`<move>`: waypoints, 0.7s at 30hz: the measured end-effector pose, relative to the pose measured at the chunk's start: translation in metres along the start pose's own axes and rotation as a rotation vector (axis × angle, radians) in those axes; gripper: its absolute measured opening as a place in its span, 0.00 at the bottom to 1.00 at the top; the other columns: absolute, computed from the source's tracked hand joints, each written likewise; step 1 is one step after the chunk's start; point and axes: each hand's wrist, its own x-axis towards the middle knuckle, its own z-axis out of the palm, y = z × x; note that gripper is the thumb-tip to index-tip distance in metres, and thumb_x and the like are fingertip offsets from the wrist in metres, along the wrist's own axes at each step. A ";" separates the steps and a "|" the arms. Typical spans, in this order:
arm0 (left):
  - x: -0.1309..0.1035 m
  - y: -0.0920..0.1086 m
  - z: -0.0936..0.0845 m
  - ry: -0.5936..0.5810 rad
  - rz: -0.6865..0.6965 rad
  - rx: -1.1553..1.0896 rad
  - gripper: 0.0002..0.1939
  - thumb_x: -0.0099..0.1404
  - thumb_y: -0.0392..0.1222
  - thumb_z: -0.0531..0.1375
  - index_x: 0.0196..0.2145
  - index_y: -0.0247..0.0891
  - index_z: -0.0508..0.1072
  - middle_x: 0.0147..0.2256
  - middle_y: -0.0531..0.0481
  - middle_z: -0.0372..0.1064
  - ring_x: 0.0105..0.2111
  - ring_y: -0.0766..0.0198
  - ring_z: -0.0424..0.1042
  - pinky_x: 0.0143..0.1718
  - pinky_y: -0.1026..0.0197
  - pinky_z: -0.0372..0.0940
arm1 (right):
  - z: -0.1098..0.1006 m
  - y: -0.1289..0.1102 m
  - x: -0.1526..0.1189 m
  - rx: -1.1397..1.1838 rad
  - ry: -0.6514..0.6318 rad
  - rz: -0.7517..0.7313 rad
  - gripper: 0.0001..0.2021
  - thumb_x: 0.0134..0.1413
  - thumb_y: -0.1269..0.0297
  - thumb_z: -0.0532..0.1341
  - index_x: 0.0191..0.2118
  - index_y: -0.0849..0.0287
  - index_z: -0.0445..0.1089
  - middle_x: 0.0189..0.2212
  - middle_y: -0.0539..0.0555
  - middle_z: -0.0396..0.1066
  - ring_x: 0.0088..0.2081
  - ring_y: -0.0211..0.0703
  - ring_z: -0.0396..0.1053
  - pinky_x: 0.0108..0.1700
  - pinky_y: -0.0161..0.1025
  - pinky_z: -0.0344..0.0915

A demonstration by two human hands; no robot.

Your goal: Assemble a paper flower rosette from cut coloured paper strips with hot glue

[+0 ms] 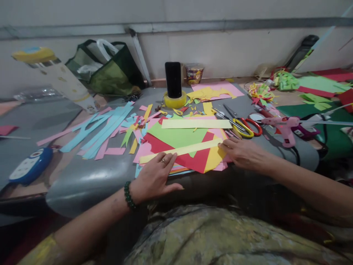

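Pinching yellow paper strip (190,148) with right hand (239,152), touching with spread left hand (154,176); likely light, easily creased; best held near ends.

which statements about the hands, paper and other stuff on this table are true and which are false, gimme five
1. The left hand and the right hand both touch one pale yellow strip. True.
2. The right hand grips a tool. False: it is at one end of the strip, and the pink glue gun lies apart from it.
3. A second pale strip lies partly over green paper. True.
4. Both wrists are bare. False: a green bead bracelet circles the left one.
5. The black phone stands upright at a yellow tape roll. True.
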 end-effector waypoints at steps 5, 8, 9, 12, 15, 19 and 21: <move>-0.030 0.020 0.016 0.197 -0.240 0.167 0.45 0.70 0.69 0.44 0.59 0.19 0.67 0.49 0.28 0.73 0.43 0.45 0.70 0.46 0.48 0.68 | 0.012 0.003 -0.002 0.001 0.130 0.003 0.19 0.54 0.78 0.53 0.50 0.67 0.72 0.39 0.65 0.74 0.40 0.52 0.71 0.33 0.41 0.62; -0.039 0.027 0.018 0.242 -0.357 0.209 0.44 0.70 0.69 0.44 0.58 0.21 0.69 0.47 0.29 0.74 0.44 0.44 0.70 0.45 0.48 0.67 | 0.017 0.003 -0.003 0.007 0.181 0.010 0.19 0.55 0.77 0.52 0.50 0.65 0.73 0.40 0.65 0.75 0.40 0.52 0.71 0.32 0.41 0.63; -0.041 0.029 0.018 0.255 -0.386 0.220 0.44 0.70 0.68 0.43 0.57 0.22 0.70 0.47 0.29 0.74 0.44 0.44 0.70 0.45 0.48 0.67 | 0.018 0.003 -0.004 0.007 0.197 0.006 0.19 0.56 0.77 0.52 0.50 0.64 0.73 0.41 0.65 0.75 0.40 0.51 0.71 0.33 0.41 0.64; -0.043 0.033 0.022 0.277 -0.463 0.212 0.41 0.71 0.68 0.44 0.58 0.27 0.71 0.48 0.31 0.73 0.47 0.44 0.69 0.47 0.48 0.65 | 0.020 0.000 -0.007 -0.008 0.257 0.020 0.17 0.58 0.76 0.52 0.48 0.64 0.75 0.40 0.65 0.76 0.39 0.51 0.71 0.34 0.41 0.64; -0.046 0.033 0.027 0.279 -0.517 0.173 0.37 0.71 0.66 0.45 0.58 0.32 0.72 0.47 0.33 0.71 0.48 0.45 0.69 0.48 0.48 0.65 | 0.021 -0.004 -0.011 -0.021 0.305 0.109 0.14 0.60 0.73 0.53 0.42 0.63 0.76 0.38 0.63 0.76 0.38 0.50 0.72 0.32 0.40 0.63; -0.046 0.031 0.029 0.305 -0.512 0.192 0.34 0.73 0.61 0.44 0.56 0.31 0.74 0.44 0.32 0.69 0.44 0.47 0.70 0.43 0.50 0.65 | 0.022 -0.009 -0.014 -0.004 0.322 0.212 0.13 0.63 0.70 0.52 0.39 0.62 0.76 0.38 0.62 0.77 0.42 0.50 0.72 0.33 0.39 0.63; -0.046 0.030 0.027 0.302 -0.497 0.220 0.33 0.74 0.60 0.44 0.55 0.31 0.75 0.44 0.32 0.69 0.42 0.47 0.70 0.40 0.50 0.64 | 0.023 -0.010 -0.015 0.016 0.330 0.229 0.14 0.64 0.69 0.52 0.39 0.61 0.76 0.39 0.62 0.77 0.43 0.50 0.73 0.34 0.39 0.64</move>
